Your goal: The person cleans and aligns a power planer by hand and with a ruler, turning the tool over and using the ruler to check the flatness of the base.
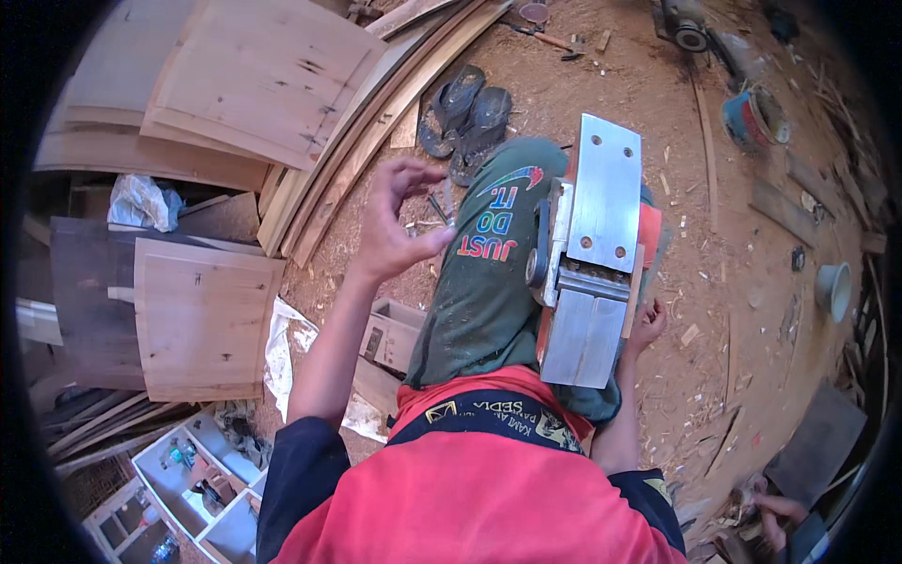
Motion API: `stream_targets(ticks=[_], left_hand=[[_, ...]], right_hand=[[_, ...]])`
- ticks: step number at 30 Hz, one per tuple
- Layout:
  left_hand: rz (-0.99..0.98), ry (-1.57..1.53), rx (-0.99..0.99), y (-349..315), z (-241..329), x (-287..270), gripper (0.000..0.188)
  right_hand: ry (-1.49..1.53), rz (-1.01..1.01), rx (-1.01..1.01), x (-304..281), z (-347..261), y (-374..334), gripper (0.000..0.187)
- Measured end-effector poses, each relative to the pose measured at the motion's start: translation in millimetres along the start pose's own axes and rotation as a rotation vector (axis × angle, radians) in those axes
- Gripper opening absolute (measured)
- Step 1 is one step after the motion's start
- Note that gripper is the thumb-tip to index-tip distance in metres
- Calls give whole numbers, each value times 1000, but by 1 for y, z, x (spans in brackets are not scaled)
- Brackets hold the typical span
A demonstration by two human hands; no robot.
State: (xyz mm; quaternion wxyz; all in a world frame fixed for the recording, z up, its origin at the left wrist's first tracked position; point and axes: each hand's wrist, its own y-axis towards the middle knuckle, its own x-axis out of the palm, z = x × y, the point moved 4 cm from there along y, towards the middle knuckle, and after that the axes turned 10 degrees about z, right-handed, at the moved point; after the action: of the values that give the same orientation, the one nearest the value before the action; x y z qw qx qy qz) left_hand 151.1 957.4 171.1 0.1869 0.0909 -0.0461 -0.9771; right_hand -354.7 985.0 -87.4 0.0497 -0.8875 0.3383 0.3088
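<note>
An electric hand planer (592,254) lies upside down across my thighs. Its silver sole plates face up, with the cutter slot between them and a dark belt side on its left. My left hand (404,221) is raised left of the planer, above the floor. Its thumb and fingertips pinch the ends of a thin, narrow strip (447,197), whose kind is hard to make out. My right hand (648,325) is curled at the planer's right side; the planer hides most of its fingers and its grip.
Wooden panels (263,75) and long boards (395,103) lie at left. Sandals (474,113) rest on the shavings-strewn floor. A divided white box (193,479) is lower left. A bucket (752,120) and white bowl (833,289) stand right. Another person's hand (778,512) shows lower right.
</note>
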Motion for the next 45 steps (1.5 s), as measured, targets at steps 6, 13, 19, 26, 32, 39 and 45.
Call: stream_targets(ticks=[6, 13, 19, 26, 32, 39, 45], left_hand=[[-393, 379, 145, 63, 30, 65, 70], [-556, 574, 204, 72, 38, 60, 70], [-558, 585, 197, 75, 42, 69, 71], [-568, 428, 62, 104, 14, 72, 74], [-569, 306, -70, 133, -23, 75, 79], [-492, 146, -121, 151, -66, 76, 78], [-88, -628, -372, 116, -65, 66, 60]], right_hand=[[0, 8, 29, -6, -23, 0, 40], [-64, 43, 44, -32, -5, -10, 40], [-53, 54, 50, -31, 15, -21, 42], [-7, -21, 72, -14, 3, -28, 41], [-17, -25, 2, -12, 5, -29, 40], [19, -57, 81, -18, 1, -36, 41], [33, -43, 161, -36, -3, -38, 39]])
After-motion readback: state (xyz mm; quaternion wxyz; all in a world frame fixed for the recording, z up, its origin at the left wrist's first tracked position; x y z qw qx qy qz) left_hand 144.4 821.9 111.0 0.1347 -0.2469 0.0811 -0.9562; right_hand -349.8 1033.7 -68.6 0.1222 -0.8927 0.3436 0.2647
